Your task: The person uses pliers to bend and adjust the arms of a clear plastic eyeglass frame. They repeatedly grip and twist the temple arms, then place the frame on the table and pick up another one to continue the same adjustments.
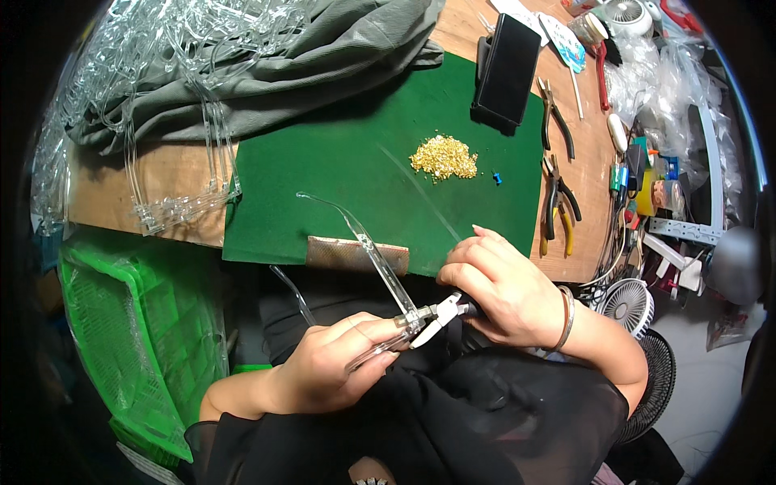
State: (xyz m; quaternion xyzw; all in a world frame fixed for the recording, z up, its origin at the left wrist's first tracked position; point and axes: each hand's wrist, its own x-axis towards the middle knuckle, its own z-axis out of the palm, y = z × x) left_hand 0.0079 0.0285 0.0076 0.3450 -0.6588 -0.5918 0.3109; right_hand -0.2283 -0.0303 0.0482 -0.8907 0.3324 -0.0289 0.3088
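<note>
My left hand [335, 364] grips a clear plastic eyeglass frame [380, 263] near its hinge corner. One long temple of the frame slants up over the green mat; the tip of the other shows beyond my left knuckles. My right hand [509, 287] is closed around dark-handled pliers [440, 317], whose pale jaws meet the frame at the hinge end. What exactly the jaws bite is too small to make out. From my right fingers a thin, faint clear strip [420, 194] runs across the mat.
On the green mat [323, 162] lie a heap of tiny gold parts [443, 158], a blue pin [497, 178] and a black phone [508, 73]. Two more pliers [556, 121] rest right of it. Clear frames [178, 202] pile on grey cloth [323, 73]; a green crate [145, 347] stands lower left.
</note>
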